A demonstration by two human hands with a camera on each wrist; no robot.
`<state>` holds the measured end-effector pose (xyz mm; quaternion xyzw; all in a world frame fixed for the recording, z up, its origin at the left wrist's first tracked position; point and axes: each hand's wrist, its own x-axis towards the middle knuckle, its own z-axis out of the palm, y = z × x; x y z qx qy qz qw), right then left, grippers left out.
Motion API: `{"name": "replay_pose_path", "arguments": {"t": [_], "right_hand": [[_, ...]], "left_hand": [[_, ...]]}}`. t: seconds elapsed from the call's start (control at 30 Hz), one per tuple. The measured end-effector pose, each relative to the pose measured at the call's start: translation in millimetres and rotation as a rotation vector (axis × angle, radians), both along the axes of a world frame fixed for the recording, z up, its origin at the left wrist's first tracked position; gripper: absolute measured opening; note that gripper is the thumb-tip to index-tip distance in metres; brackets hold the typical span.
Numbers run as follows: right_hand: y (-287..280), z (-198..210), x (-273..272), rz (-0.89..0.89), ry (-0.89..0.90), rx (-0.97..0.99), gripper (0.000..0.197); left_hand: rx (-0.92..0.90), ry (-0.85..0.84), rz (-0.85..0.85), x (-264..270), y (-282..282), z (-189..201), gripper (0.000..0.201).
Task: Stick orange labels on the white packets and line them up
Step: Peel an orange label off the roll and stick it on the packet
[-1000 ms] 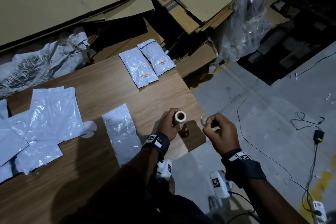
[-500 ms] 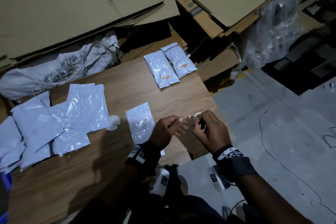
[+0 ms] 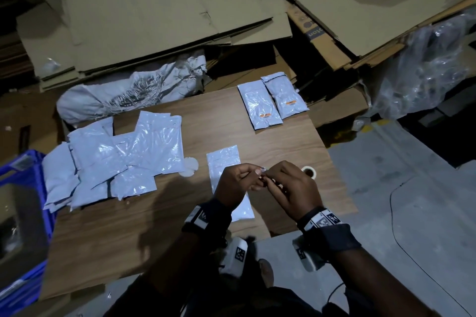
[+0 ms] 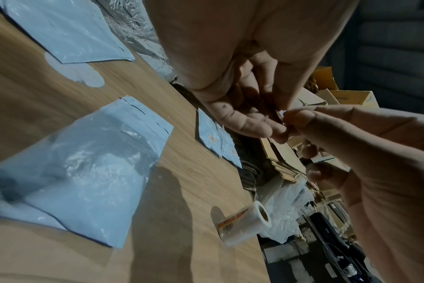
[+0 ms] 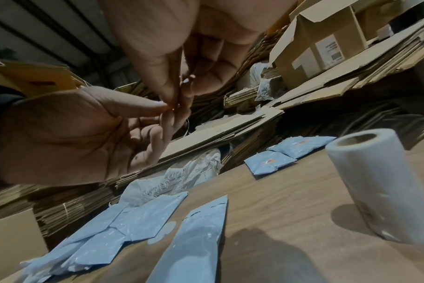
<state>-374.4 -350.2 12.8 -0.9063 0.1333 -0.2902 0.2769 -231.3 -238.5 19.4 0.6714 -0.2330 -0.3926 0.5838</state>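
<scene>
orange label (image 5: 171,109) pinched between both hands

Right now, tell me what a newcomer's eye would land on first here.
First, the two hands, left hand and right hand, meeting over the wooden table to pinch a small label. Next, two labelled packets side by side at the far right corner, then the loose pile of white packets at left.

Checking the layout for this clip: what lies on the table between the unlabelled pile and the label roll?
In the head view, one single white packet lies between the pile and the label roll, partly under the left hand.
</scene>
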Motion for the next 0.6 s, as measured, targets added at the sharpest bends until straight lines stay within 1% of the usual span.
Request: {"name": "replay_pose_path", "arguments": {"t": [0.1,0.17,0.2,0.27,0.33,0.43,0.47,0.53,0.6], "right_hand": [[4.2,1.0,0.8,0.002,-0.039,0.065,0.016],[5.4,3.8,2.4,-0.034,-0.068,0.128,0.013],[4.7,5.9,3.6,-0.055,-0.072,0.15,0.013],[1.9,8.8,7.4,-0.071,-0.051,0.179,0.019],[1.2,9.9,11.7,-0.045,-0.003,0.178,0.022],[3.1,9.2,17.3,-0.003,0.035,0.157,0.005],[3.9,7.6,18.5,-0.011,0.043,0.168,0.003],[5.8,1.3,20.8,-0.042,0.058,0.237,0.004],[9.4,-7.8,23.9,-0.09,0.058,0.372,0.006]], "left_hand": [[0.001,-0.01,0.019,6.1,7.2,0.3,0.015],[0.009,-0.024,0.006,9.9,12.0,0.7,0.016],[0.016,-0.044,-0.013,11.2,14.2,1.2,0.016],[0.032,-0.099,-0.062,13.6,18.5,1.2,0.016],[0.038,-0.158,-0.121,15.4,22.5,0.7,0.015],[0.037,-0.195,-0.173,16.4,27.2,1.2,0.013],[0.039,-0.19,-0.178,17.0,28.9,1.2,0.011],[0.049,-0.167,-0.178,18.5,33.0,-0.2,0.008],[0.049,-0.168,-0.175,19.9,37.3,-4.1,0.013]]}}
